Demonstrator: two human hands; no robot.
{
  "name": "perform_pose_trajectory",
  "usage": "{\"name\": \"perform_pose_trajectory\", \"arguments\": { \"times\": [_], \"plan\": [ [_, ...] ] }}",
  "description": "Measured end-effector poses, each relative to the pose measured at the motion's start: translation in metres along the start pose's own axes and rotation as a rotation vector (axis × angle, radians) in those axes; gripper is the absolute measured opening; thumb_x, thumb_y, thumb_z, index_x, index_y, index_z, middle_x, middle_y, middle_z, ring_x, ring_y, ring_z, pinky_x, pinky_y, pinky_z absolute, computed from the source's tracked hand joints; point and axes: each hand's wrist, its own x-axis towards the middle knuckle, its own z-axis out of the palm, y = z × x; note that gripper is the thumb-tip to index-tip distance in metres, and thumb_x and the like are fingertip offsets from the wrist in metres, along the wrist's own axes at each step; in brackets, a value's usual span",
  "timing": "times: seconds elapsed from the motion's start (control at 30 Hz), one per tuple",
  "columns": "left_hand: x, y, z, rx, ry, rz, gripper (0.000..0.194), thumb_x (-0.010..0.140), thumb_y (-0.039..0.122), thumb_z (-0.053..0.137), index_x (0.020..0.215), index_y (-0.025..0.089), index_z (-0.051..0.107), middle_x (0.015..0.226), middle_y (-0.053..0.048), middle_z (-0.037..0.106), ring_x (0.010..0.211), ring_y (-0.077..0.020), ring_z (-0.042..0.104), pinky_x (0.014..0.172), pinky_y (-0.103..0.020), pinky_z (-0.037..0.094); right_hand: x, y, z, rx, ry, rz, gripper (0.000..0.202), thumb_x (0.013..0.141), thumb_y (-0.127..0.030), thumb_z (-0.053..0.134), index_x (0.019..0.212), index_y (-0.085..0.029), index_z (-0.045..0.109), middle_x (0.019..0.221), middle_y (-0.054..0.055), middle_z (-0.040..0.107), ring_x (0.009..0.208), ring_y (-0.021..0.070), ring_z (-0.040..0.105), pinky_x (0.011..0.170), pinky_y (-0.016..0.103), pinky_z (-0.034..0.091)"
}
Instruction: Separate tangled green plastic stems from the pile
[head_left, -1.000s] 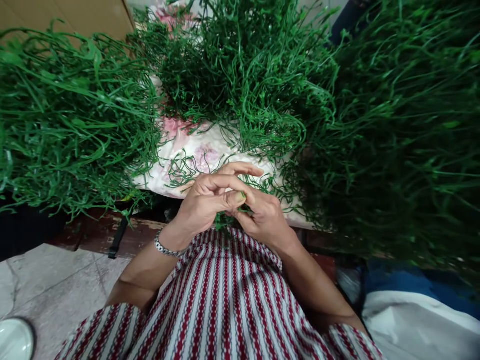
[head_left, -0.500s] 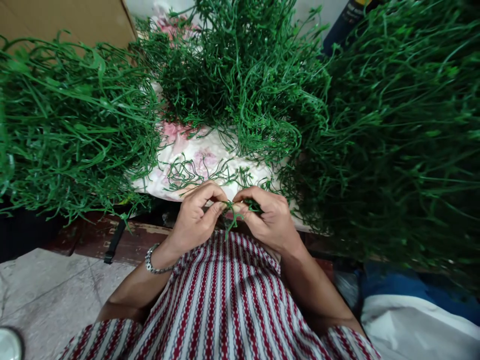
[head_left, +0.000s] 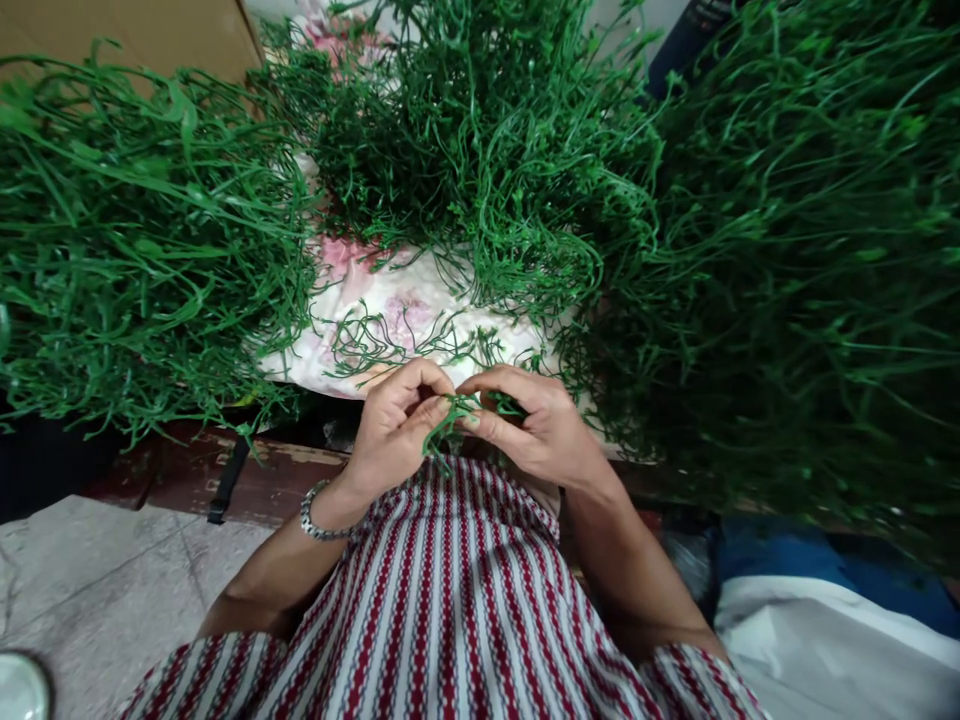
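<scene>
By the near edge of the flowery cloth (head_left: 405, 312), two bare hands meet over a small green piece (head_left: 442, 425). The left hand (head_left: 401, 420) holds it in a tight pinch, thumb to finger. The right hand (head_left: 540, 425) is nearly closed too, its thumb and finger pinching the other side. More dark green shows in the gap of the right hand, but I cannot tell if it is held. Thin ends of the piece hang down toward the striped shirt (head_left: 450, 580).

It looks like the small finger work on this one piece is going on now. I think the next move calls for a soft, careful pinch, with both hands close together, as the stems look thin and bendy.

On the cloth, just past the hands, lie some loose stems (head_left: 364, 345). A big green heap (head_left: 150, 240) sits at the cloth's left, another heap (head_left: 480, 130) covers its far part, and a dark heap (head_left: 810, 260) is at its right. The wooden surface (head_left: 180, 475) peeks out below the cloth's left side. Past the cloth, far left, is a brown box (head_left: 127, 35).
</scene>
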Motion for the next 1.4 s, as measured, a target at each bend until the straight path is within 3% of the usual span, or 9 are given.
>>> {"name": "perform_pose_trajectory", "arguments": {
  "times": [0.17,0.53,0.73,0.93,1.13,1.4],
  "plan": [
    [-0.002,-0.001,-0.002,0.039,-0.056,-0.027,0.009,0.077,0.025,0.061,0.075,0.017,0.057,0.069,0.000,0.053,0.063,-0.0116,0.046,0.056,-0.021,0.036,-0.006,0.005,0.007,0.002,0.040,-0.014,0.011,0.083,-0.026,0.060,0.085,-0.015,0.060,0.073,0.001,0.057,0.067,0.0107,0.054,0.063,0.023,0.042],
    [0.006,0.012,-0.020,0.338,-0.469,-0.021,0.013,0.078,0.021,0.058,0.067,0.015,0.059,0.060,0.001,0.051,0.056,-0.0096,0.043,0.054,-0.020,0.033,-0.013,0.007,0.003,0.014,-0.156,-0.090,0.018,0.089,-0.029,0.049,0.082,-0.014,0.057,0.071,0.001,0.054,0.066,0.0106,0.049,0.061,0.023,0.038],
    [0.007,0.006,-0.024,0.105,-0.671,-0.142,0.028,0.079,0.033,0.057,0.058,0.014,0.061,0.050,0.001,0.045,0.047,-0.0090,0.037,0.048,-0.022,0.031,-0.012,0.004,0.003,0.288,-0.346,-0.012,0.027,0.088,-0.037,0.050,0.073,-0.015,0.053,0.064,-0.002,0.049,0.058,0.0084,0.044,0.056,0.022,0.034],
    [0.002,-0.002,-0.019,-0.154,-0.642,-0.301,0.033,0.072,0.042,0.065,0.054,0.013,0.065,0.045,-0.002,0.048,0.041,-0.0089,0.038,0.041,-0.023,0.030,-0.015,0.010,0.009,0.649,-0.397,0.111,0.024,0.084,-0.031,0.057,0.068,-0.014,0.055,0.060,-0.003,0.047,0.054,0.0064,0.041,0.052,0.020,0.032],
    [-0.003,-0.010,-0.019,-0.223,-0.683,-0.404,0.029,0.066,0.042,0.070,0.054,0.015,0.068,0.043,-0.003,0.052,0.038,-0.0098,0.041,0.039,-0.023,0.029,-0.020,0.015,0.014,0.826,-0.475,0.247,0.022,0.079,-0.029,0.063,0.066,-0.013,0.057,0.057,-0.003,0.047,0.053,0.0063,0.040,0.051,0.020,0.034],
    [-0.004,-0.018,-0.023,-0.277,-0.776,-0.345,0.023,0.070,0.038,0.068,0.061,0.017,0.072,0.048,-0.004,0.060,0.041,-0.0108,0.048,0.042,-0.023,0.036,-0.020,0.012,0.016,0.894,-0.485,0.257,0.024,0.078,-0.032,0.064,0.066,-0.012,0.058,0.058,-0.003,0.048,0.052,0.0058,0.040,0.051,0.021,0.034]
  ]
}}
